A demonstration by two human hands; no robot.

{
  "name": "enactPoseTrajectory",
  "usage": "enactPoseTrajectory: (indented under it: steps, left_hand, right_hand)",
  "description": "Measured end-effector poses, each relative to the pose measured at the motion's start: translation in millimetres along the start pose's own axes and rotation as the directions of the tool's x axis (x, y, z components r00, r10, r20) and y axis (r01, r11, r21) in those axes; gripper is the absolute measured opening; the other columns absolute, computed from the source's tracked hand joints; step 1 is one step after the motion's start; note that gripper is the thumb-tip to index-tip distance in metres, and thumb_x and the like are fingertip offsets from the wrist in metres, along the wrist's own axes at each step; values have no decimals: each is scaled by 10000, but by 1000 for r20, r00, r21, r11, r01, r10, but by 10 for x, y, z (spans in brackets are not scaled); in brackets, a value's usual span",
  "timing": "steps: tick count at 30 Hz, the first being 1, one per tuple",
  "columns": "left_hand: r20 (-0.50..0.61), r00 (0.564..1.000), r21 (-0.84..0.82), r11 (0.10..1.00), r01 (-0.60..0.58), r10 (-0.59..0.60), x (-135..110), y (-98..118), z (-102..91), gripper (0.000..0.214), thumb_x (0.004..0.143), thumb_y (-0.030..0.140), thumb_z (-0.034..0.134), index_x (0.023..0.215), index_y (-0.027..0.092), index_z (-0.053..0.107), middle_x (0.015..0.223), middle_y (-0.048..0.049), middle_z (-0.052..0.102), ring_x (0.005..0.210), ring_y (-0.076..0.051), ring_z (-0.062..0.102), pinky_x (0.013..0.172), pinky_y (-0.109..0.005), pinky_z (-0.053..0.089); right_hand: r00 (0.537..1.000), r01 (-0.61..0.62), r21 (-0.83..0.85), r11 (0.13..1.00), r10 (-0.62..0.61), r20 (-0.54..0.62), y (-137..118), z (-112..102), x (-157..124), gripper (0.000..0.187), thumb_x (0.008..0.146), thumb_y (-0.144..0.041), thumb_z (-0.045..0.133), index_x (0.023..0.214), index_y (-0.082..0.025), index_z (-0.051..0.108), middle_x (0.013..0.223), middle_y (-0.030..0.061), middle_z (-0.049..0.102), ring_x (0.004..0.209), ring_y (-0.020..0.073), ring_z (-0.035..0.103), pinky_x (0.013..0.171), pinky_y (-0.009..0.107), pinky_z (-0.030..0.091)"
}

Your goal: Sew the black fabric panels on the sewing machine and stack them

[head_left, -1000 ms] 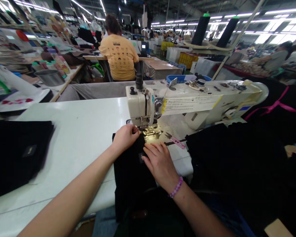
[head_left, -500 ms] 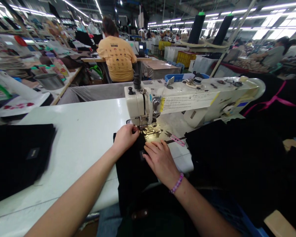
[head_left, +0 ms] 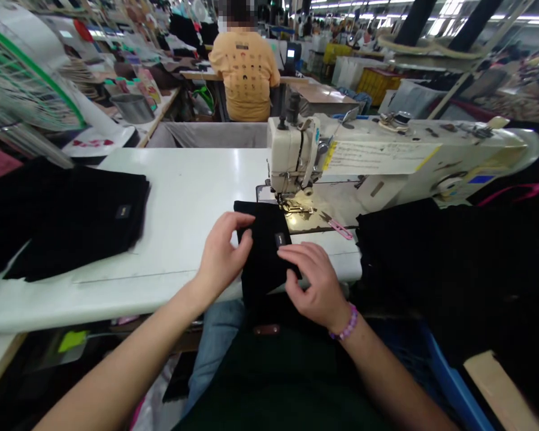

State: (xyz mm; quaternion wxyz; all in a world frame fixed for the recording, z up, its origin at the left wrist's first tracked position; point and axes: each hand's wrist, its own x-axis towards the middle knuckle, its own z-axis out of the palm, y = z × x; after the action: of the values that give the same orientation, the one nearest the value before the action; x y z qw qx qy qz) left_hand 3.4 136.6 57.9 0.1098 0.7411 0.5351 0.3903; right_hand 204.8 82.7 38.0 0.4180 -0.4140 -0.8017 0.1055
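Observation:
A piece of black fabric [head_left: 265, 257] with a small dark label [head_left: 279, 240] lies at the table's front edge, before the sewing machine [head_left: 291, 155]. By the fabric's left edge is my left hand [head_left: 222, 254], thumb and index finger curved and apart. My right hand [head_left: 317, 284] hovers at the right side, fingertips just below the label and thumb spread from them. Whether the fingertips touch the cloth I cannot tell. Pink-handled thread snips [head_left: 338, 226] rest right of the lit needle plate [head_left: 300, 211].
Folded black fabric [head_left: 90, 203] with a similar label lies on the white table [head_left: 197, 173] at left. More black cloth [head_left: 449, 257] is heaped at right, above a blue crate [head_left: 458, 383]. A green-rimmed fan [head_left: 31, 75] stands at left. A person in a yellow shirt [head_left: 245, 75] sits ahead.
The fabric has come away from the needle area toward me. My left hand has left the needle and its fingers have parted. The view has tilted down and turned left.

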Motion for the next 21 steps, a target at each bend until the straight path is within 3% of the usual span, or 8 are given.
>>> enactPoseTrajectory:
  steps: [2, 4, 6, 8, 13, 17, 21]
  left_hand:
    - [-107, 994, -37, 999, -27, 23, -453, 52, -116, 125, 860, 136, 491, 924, 207, 573, 864, -14, 627, 792, -167, 594, 758, -313, 506]
    - [-80, 992, -20, 995, -101, 100, -850, 74, -160, 136, 828, 116, 528, 926, 210, 542, 860, -17, 607, 787, -169, 591, 710, -300, 501]
    - [-33, 992, 45, 991, -122, 124, -1126, 77, -150, 207, 818, 135, 573, 1010, 203, 534, 936, -43, 613, 856, -191, 613, 743, -321, 520]
    - [-31, 996, 106, 991, -76, 80, -1261, 78, -119, 267, 831, 182, 621, 1078, 201, 520, 991, -61, 612, 894, -206, 622, 749, -331, 529]
    - [-197, 978, 4, 998, 67, -65, -1201, 160, -97, 141, 880, 149, 582, 982, 217, 513, 905, -23, 589, 840, -171, 603, 700, -288, 501]
    - [-254, 965, -86, 995, 44, -64, -1096, 286, -145, 110, 878, 132, 565, 939, 217, 529, 889, -18, 601, 813, -161, 595, 701, -281, 493]
    - [-282, 957, -90, 995, 48, -72, -1052, 324, -151, 203, 846, 117, 606, 1014, 213, 542, 919, -19, 597, 793, -153, 578, 698, -274, 496]
  right_hand:
    - [987, 95, 33, 995, -98, 126, -175, 4, -53, 481, 825, -104, 525, 1293, -194, 590, 1278, 101, 644, 1181, 252, 570, 1076, 492, 423]
    - [960, 165, -4, 986, -159, 230, -282, 69, -78, 422, 848, -100, 535, 1254, -191, 608, 1258, 102, 645, 1168, 260, 558, 1082, 496, 402]
    - [954, 200, -41, 979, -185, 237, -321, 164, -84, 239, 913, -120, 531, 1102, -194, 658, 1104, 85, 683, 1056, 244, 582, 1007, 464, 440]
    - [968, 202, -19, 979, -197, 157, -323, 250, -82, 144, 963, -153, 522, 970, -193, 660, 950, 64, 677, 925, 214, 596, 885, 406, 479]
    - [977, 215, 50, 975, -215, -12, -332, 322, -56, 115, 972, -150, 528, 978, -203, 630, 893, 59, 657, 847, 195, 618, 755, 348, 504]
    - [960, 276, 4, 961, -276, -49, -358, 302, -6, 187, 951, -113, 544, 1099, -207, 609, 896, 60, 671, 842, 198, 622, 740, 352, 519]
    - [953, 291, -6, 957, -291, -83, -393, 291, 41, 196, 922, -80, 583, 1072, -201, 613, 892, 64, 664, 831, 198, 622, 741, 357, 528]
